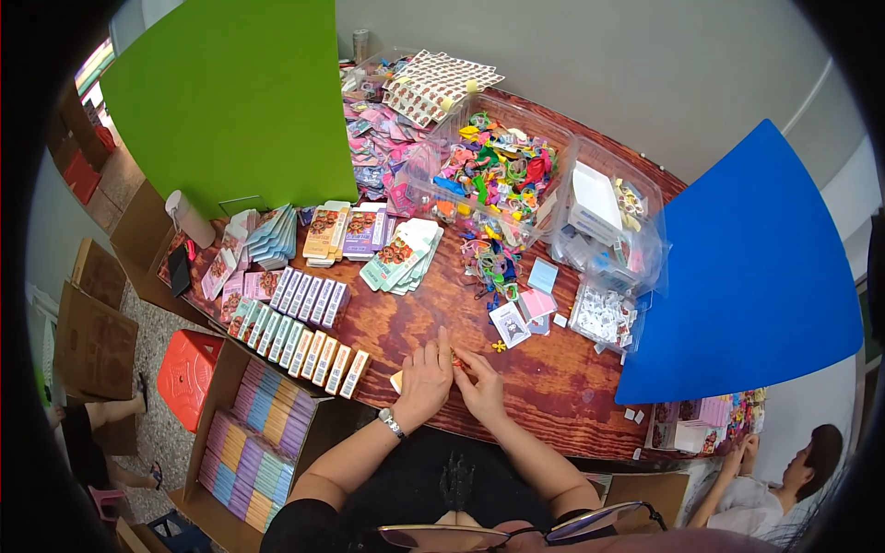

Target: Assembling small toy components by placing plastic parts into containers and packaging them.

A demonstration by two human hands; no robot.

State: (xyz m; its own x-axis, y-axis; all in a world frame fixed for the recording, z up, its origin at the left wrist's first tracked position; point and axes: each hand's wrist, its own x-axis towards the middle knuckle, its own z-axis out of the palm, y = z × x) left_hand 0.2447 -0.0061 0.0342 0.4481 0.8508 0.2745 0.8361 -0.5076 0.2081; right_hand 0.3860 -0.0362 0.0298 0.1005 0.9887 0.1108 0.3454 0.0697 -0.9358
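Note:
My left hand (425, 380) lies over a small orange-and-white box (396, 381), which peeks out beside the wrist. Its fingers are closed together around the box, and most of the box is hidden. My right hand (481, 388) meets it from the right, thumb and fingers pinching a small orange-red printed part (456, 360) between the hands. Whether that part belongs to the same box I cannot tell. Left of my hands stand rows of small boxes, orange ones (341, 369) nearest, green (263, 332) and purple ones (313, 302) behind. A yellow plastic piece (500, 347) and cards (510, 325) lie ahead to the right.
Flat cartons (403, 256) are piled farther back. Clear tubs hold colourful trinkets (498, 166) and white pieces (604, 313). Green (230, 101) and blue panels (747, 276) flank the table. A filled cardboard box (210, 382) and red stool (187, 378) stand left; another person (800, 479) sits right.

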